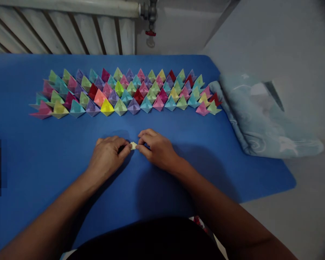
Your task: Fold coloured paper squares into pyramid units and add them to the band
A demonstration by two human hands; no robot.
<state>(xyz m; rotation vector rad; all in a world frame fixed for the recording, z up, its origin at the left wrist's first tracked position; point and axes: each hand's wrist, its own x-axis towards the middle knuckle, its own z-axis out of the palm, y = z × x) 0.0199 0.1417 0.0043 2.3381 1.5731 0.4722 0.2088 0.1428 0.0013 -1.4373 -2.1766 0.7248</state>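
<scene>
A small piece of folded pale yellow paper is pinched between my two hands, low over the blue table. My left hand grips its left side with thumb and forefinger. On the right side, the thumb and fingertips of my right hand close on its edge. The fingers cover much of the paper, so its full shape is hidden. Beyond my hands, several folded paper boats in many colours stand in close rows.
The blue table stretches under everything, with rounded corners on the right. A folded light-blue patterned cloth lies over its right edge. A white radiator with a red-handled valve stands behind the table, and a pale wall rises to the right.
</scene>
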